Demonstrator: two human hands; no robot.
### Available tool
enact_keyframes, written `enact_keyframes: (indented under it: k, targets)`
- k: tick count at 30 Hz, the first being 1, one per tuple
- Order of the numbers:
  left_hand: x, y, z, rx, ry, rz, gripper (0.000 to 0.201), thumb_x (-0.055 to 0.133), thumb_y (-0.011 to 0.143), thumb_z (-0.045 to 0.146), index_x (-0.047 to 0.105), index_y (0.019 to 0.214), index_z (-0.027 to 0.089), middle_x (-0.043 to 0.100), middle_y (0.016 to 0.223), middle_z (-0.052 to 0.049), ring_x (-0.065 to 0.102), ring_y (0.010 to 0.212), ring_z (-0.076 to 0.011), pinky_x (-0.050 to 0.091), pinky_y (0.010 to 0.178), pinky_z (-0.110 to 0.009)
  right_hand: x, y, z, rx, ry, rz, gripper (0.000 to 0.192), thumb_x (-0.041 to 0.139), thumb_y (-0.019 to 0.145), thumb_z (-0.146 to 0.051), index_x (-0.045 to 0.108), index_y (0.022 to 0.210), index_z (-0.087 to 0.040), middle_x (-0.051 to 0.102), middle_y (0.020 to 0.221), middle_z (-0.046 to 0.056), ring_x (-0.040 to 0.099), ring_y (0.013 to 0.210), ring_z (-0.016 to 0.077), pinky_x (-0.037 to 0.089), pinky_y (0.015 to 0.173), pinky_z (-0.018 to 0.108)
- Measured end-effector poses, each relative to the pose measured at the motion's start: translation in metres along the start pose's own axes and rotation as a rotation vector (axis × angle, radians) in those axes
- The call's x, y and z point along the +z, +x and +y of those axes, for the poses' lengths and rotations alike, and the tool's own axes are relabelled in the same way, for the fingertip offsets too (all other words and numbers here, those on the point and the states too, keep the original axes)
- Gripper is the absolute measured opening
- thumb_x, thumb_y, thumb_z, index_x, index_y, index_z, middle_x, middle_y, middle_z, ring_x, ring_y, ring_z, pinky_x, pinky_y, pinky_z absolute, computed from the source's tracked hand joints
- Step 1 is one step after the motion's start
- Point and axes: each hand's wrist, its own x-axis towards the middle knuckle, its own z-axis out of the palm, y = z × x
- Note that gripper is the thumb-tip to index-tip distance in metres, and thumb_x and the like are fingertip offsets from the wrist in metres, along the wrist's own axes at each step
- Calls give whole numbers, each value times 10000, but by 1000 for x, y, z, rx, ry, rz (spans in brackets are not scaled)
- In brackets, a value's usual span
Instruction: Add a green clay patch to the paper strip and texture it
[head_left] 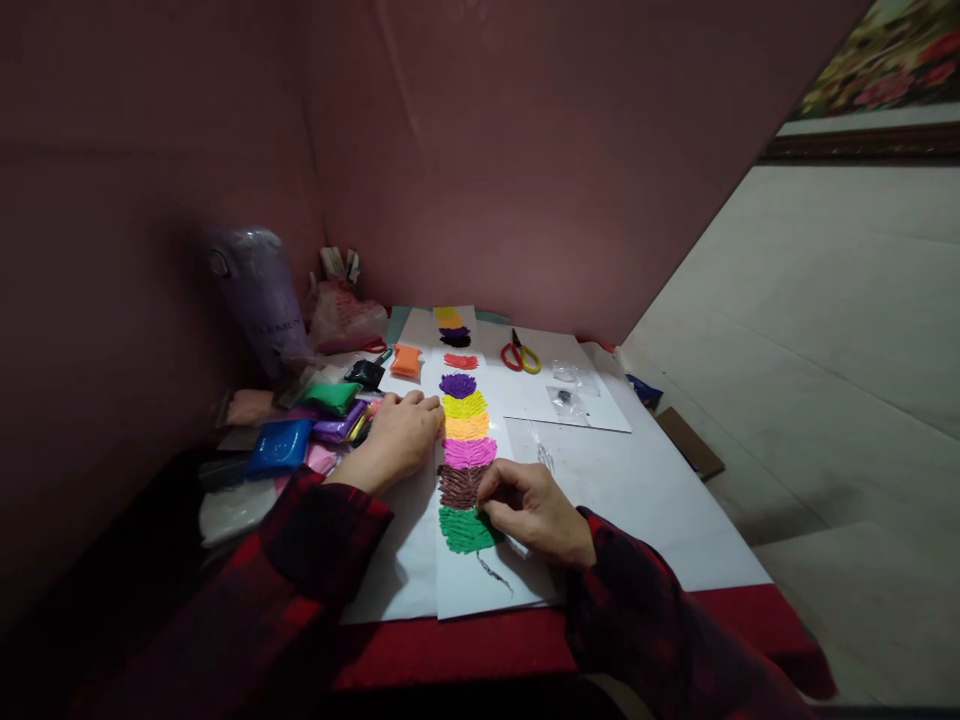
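Observation:
A long white paper strip runs away from me, bearing textured, clay-like bands in several colours. Nearest me is the green band, with the brown band just beyond it. A thin dark line lies below the green. My left hand rests palm down at the strip's left edge, fingers lightly bent beside the yellow and orange bands. Over the border of brown and green, my right hand has thumb and forefinger pinched together. What sits between those fingertips is too small to make out.
Clay packets, among them a blue one and a green one, crowd the left side near a purple tumbler. An orange packet lies farther back. Scissors and a small plastic bag lie at the back right.

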Motion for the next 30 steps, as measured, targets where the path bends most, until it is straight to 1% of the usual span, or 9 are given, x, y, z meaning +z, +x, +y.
enact_keyframes:
  k: [5, 12, 15, 19, 25, 30]
  targets:
    - [0, 0, 0, 5, 1, 9, 192, 442, 924, 173, 629, 965, 183, 674, 1044, -96, 536, 983, -267, 350, 713, -372, 1, 0, 1, 6, -4, 19, 156, 502, 685, -80, 608, 732, -183, 607, 668, -8, 481, 562, 105, 388, 513, 216]
    - [1, 0, 0, 2, 0, -1, 214, 433, 920, 167, 640, 974, 174, 666, 1058, -111, 533, 987, -283, 354, 715, -397, 2, 0, 3, 27, 4, 52, 142, 507, 713, -99, 614, 764, -176, 640, 714, 14, 534, 616, 124, 429, 565, 237]
    - [1, 0, 0, 2, 1, -2, 214, 432, 922, 167, 641, 968, 169, 668, 1059, -111, 535, 990, -284, 352, 711, -397, 2, 0, 3, 29, 11, 98, 114, 527, 719, -113, 614, 753, -177, 603, 670, -5, 502, 572, 111, 408, 532, 224]
    - [0, 0, 0, -1, -1, 1, 225, 418, 932, 173, 642, 959, 167, 670, 1060, -109, 534, 982, -279, 350, 712, -389, 2, 1, 4, 24, 16, 139, 109, 536, 721, -111, 617, 744, -180, 596, 660, -10, 496, 563, 108, 393, 511, 215]
    - [2, 0, -1, 2, -7, 9, 213, 433, 930, 184, 643, 961, 169, 670, 1045, -109, 533, 974, -281, 350, 718, -391, 3, 1, 4, 14, -1, 142, 100, 544, 743, -120, 623, 756, -180, 603, 670, -6, 507, 578, 114, 405, 523, 218]
    - [2, 0, -1, 4, -10, 15, 212, 436, 927, 176, 644, 964, 184, 669, 1053, -103, 529, 980, -275, 346, 729, -385, 3, 1, 3, 8, -41, 118, 137, 523, 735, -102, 631, 758, -183, 622, 680, -1, 530, 585, 119, 428, 554, 231]
